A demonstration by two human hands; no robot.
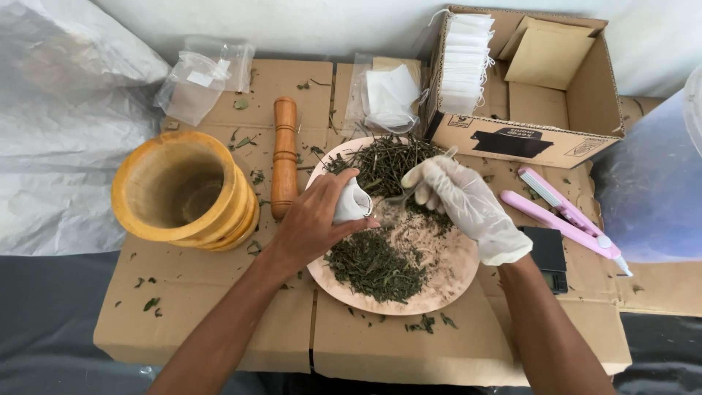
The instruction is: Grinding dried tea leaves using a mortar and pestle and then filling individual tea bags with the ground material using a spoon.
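Fingers (338,192) of our bare left hand (314,223) are wrapped around a small white pouch (352,202), held just above the round wooden plate (453,281). Our gloved right hand (461,197) pinches a thin spoon (420,179) over the dried green herbs (374,267) heaped on that plate. To the left lie a wooden pestle (284,155) and mortar (179,189); to the right, a black scale (550,256), a pink sealer (567,219) and a cardboard box (578,95).

our plate (439,289) of dried leaves (374,267) mid-surface, mortar (183,190) to its left, pestle (284,157) between them, box (526,88) behind-right, sealer (567,219) and scale (548,256) right of the plate
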